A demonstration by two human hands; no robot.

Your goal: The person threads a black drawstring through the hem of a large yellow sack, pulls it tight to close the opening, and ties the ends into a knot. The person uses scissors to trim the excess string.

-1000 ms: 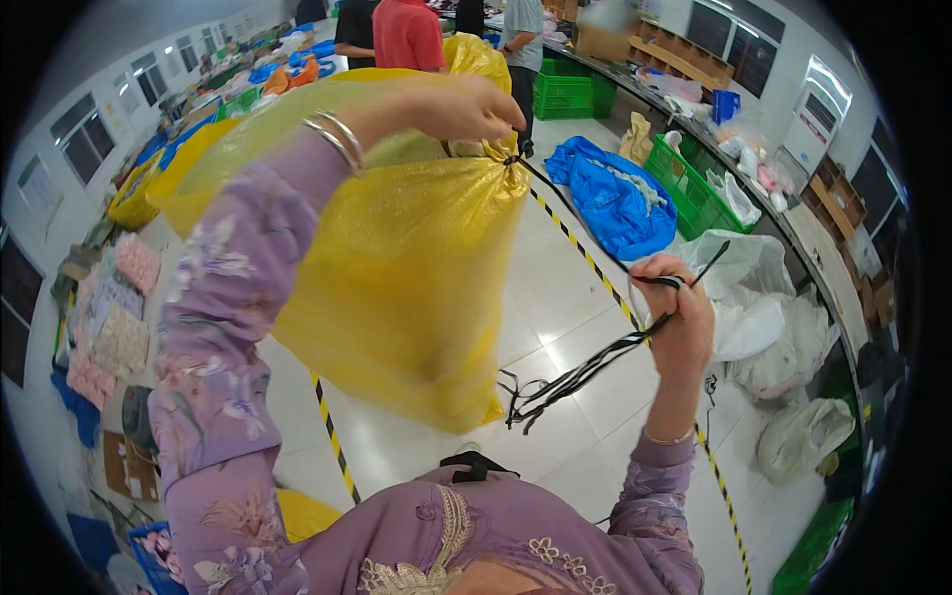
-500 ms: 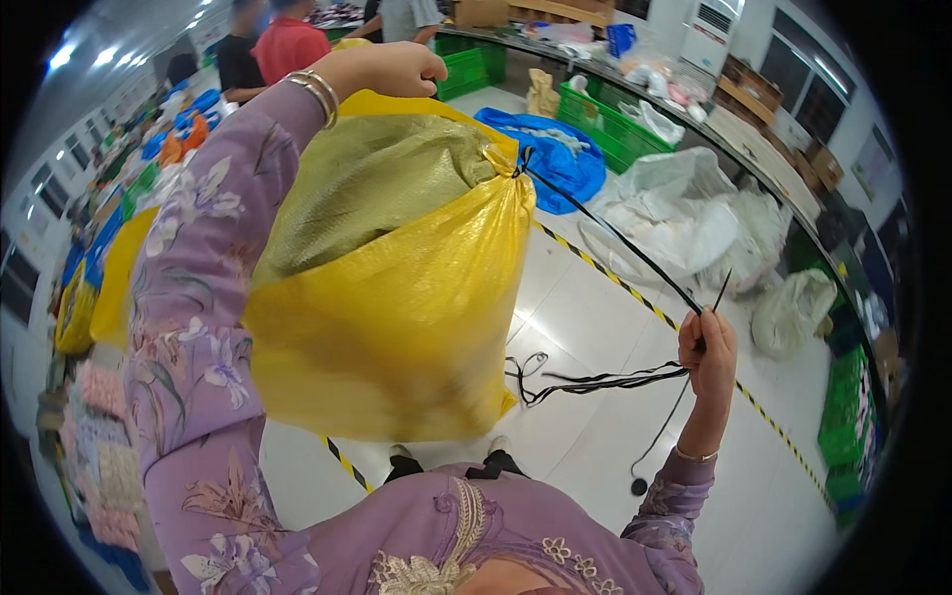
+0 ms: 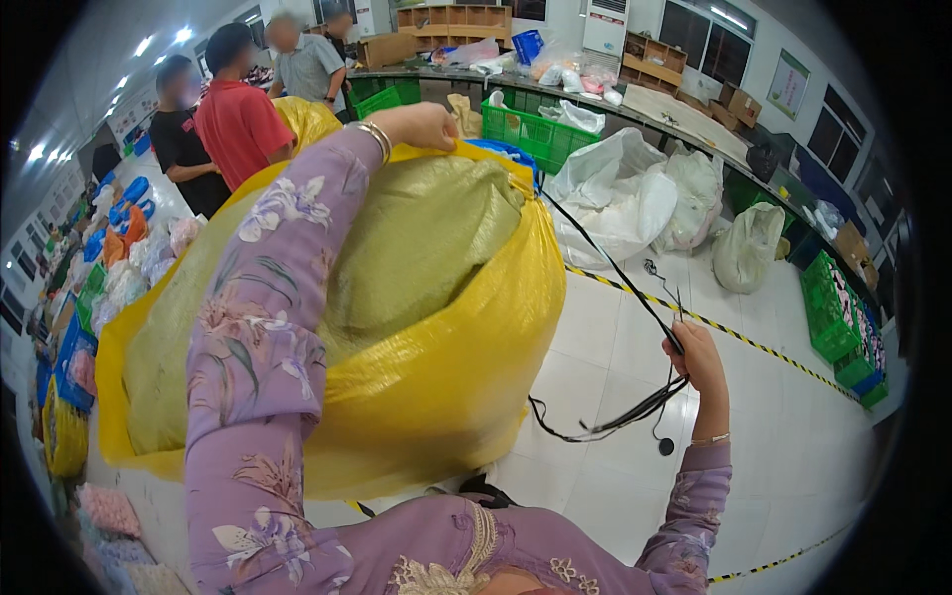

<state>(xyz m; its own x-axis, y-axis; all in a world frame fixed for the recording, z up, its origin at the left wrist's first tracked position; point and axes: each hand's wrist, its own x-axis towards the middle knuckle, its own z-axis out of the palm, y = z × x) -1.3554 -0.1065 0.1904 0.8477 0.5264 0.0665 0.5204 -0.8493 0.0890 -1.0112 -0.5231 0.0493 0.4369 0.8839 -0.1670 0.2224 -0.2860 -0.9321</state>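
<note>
A big yellow woven sack (image 3: 446, 397) fills the middle, its mouth spread around a stuffed olive-green sack (image 3: 426, 238). My left hand (image 3: 416, 124) reaches across the top, its fingers closed on the yellow sack's far rim. The sack's right corner is tied with black cord (image 3: 605, 253), which runs taut to my right hand (image 3: 697, 357). That hand is closed around a bundle of black cords, whose loose ends hang to the left. A thin dark point sticks up from the fist; I cannot tell what it is. A small black disc (image 3: 665, 446) dangles below.
Several people stand at the far left, one in a red shirt (image 3: 243, 129). White sacks (image 3: 610, 198) and a green crate (image 3: 535, 134) are by the counter at the back. Green crates (image 3: 831, 307) stand at right. Yellow-black tape (image 3: 734, 332) crosses the tiled floor.
My view has turned left and up. The yellow sack has swung and spread to the left, showing more of the olive-green one. My left hand now meets the rim; the right still holds the cords.
</note>
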